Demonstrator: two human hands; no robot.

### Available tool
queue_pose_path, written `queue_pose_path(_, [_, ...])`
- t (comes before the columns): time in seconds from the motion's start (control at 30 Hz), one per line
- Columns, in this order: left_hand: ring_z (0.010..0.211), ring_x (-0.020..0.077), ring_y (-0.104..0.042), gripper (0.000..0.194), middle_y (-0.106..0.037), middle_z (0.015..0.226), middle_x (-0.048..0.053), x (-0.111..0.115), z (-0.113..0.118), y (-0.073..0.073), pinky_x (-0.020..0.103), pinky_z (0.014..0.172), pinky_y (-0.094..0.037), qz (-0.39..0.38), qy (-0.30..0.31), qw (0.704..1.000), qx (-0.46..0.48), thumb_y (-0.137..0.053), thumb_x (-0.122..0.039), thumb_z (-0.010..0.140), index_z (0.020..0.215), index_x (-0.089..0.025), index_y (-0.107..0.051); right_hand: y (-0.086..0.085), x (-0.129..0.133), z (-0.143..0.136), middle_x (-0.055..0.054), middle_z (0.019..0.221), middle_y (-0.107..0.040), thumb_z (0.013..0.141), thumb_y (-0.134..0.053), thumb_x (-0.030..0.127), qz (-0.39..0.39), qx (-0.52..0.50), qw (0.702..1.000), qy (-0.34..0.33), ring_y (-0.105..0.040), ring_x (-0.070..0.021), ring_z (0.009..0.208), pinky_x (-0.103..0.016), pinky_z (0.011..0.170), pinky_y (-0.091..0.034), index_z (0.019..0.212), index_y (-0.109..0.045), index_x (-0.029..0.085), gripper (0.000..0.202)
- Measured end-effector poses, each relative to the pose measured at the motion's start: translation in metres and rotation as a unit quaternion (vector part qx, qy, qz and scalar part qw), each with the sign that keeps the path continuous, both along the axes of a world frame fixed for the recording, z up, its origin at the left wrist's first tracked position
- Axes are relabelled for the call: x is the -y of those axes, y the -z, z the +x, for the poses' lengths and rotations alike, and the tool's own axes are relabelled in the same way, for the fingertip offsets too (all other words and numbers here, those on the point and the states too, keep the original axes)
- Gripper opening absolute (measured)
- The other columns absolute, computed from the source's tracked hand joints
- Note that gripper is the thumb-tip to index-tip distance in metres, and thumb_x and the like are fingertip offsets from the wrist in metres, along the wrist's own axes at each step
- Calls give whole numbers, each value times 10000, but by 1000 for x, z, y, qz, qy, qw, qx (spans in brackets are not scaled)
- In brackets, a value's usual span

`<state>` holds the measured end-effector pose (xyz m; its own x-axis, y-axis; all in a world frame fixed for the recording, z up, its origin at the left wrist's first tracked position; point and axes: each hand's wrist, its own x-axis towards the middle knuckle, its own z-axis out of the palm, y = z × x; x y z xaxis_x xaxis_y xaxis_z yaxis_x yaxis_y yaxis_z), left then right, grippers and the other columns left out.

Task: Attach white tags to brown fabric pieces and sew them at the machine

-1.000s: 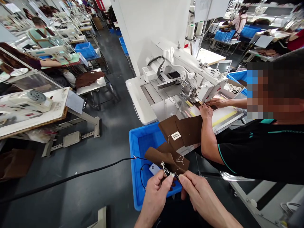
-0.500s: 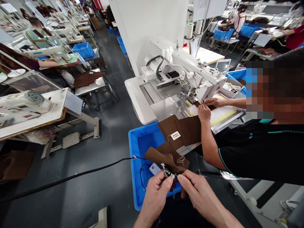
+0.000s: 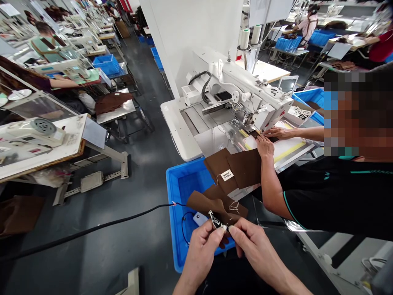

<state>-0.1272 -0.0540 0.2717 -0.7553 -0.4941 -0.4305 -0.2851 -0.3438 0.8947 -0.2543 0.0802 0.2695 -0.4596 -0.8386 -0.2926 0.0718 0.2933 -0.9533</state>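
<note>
Both hands pinch shut on a small black label: the left hand point(image 3: 201, 250) and right hand point(image 3: 254, 250) hold the label point(image 3: 216, 222) over the blue bin point(image 3: 181, 192), at 6 o'clock from the brown cloth point(image 3: 215, 203); judging by the loose thread, the person seems to be picking it free, which calls for a fine fingertip pull.

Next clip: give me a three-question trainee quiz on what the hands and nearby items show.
1. True or false: both the left hand and right hand pinch the small black label.
2. What colour is the bin beneath the brown fabric piece?
3. The co-worker's hands rest: A) in the bin B) at the sewing machine C) on the floor.

Key: 1 true; 2 blue; 3 B.
</note>
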Motion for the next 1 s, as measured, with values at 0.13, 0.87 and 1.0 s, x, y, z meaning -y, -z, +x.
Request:
queue_pose_path(0.13, [758, 197, -638, 267, -695, 793, 58, 2, -1, 3, 296, 739, -538, 13, -6, 1000, 3, -581, -371, 965, 860, -147, -681, -1, 2, -3, 11, 699, -568, 1158, -522, 560, -9, 4, 1000, -8, -496, -153, 613, -234, 587, -357, 792, -575, 165, 542])
queue_pose_path(0.87, [704, 152, -501, 291, -571, 722, 19, 4, -1, 9, 269, 677, -413, -21, 81, 996, 12, -536, -333, 983, 752, -158, -560, 5, 21, -19, 6, 841, -544, 1101, -576, 431, -10, -56, 998, -23, -498, -178, 751, -241, 674, -393, 1061, -686, 178, 279])
queue_pose_path(1.0, [708, 145, -463, 295, -541, 730, 14, 6, 2, 9, 266, 668, -372, -42, 102, 993, 35, -546, -333, 967, 731, -156, -534, 10, 23, -14, 28, 744, -448, 1099, -523, 419, -16, -40, 999, -28, -378, -150, 667, -240, 593, -310, 803, -502, 168, 388])
